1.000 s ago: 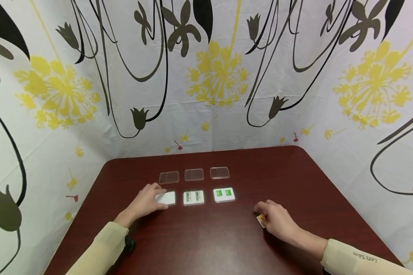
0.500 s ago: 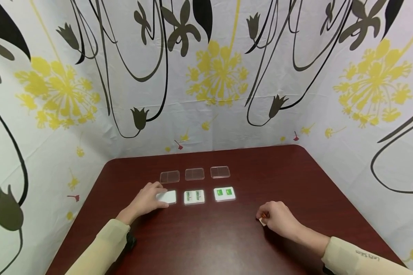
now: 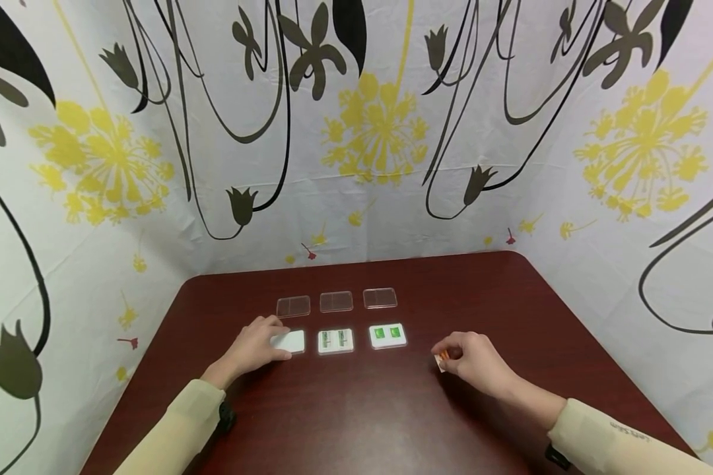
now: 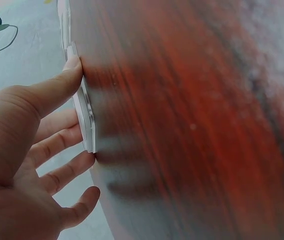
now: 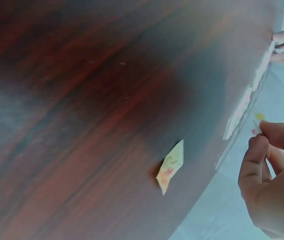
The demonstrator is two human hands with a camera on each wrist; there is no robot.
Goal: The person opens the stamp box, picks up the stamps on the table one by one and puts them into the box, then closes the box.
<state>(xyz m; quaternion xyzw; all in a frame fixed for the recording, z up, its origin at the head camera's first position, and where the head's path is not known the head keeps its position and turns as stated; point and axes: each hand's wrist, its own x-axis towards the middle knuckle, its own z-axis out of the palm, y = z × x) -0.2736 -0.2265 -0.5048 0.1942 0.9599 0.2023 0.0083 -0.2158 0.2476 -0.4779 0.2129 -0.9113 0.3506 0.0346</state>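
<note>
My left hand holds a shallow plastic case with a white insert between thumb and fingers, at the left end of the front row. In the left wrist view, the thumb lies against one edge of this case and fingers are on its other side. My right hand pinches a small stamp-like paper piece over the table's right half. That piece shows almost edge-on in the right wrist view. Lower in that view is a pale stamp with a toothed edge, hidden in the head view.
Two more white cases, the middle one and the right one, each show two green stamp-like pictures. Behind stand three clear, flat plastic pieces. The dark red table is surrounded by a patterned curtain.
My right hand has drawn its fingers together on the paper piece, then moved slightly up and left in the head view with it. My left hand stays at the left case.
</note>
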